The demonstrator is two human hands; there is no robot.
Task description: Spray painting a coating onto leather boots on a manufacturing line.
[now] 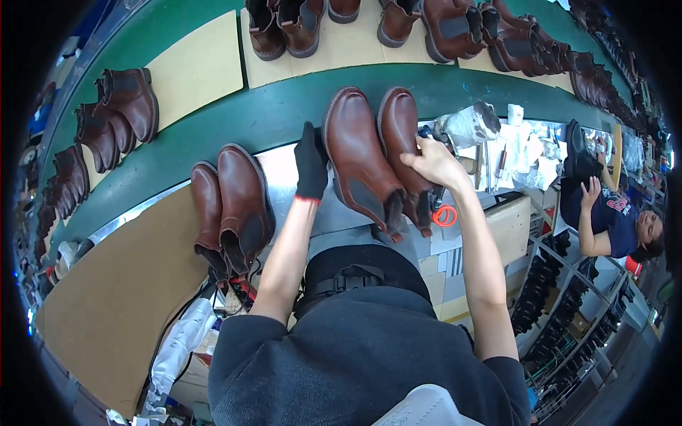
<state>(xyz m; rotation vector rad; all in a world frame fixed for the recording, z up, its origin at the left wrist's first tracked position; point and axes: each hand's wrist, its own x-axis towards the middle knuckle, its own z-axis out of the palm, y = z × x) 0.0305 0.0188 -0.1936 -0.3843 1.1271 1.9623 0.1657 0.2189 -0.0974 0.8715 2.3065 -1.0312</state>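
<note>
A pair of brown ankle boots with dark elastic side panels stands in front of me, toes pointing away. My left hand, in a black glove with a red cuff, lies along the outer side of the left boot. Its fingers are stretched out, pointing away from me. My bare right hand is at the outer side of the right boot. Its thumb reaches over the boot, and the other fingers are partly hidden on the far side. Another pair of brown boots stands left of my left hand.
More brown boots line a green conveyor belt on cardboard sheets. On the right lie a wrapped tool, white rags and an orange ring. A co-worker is beyond, beside a shoe rack.
</note>
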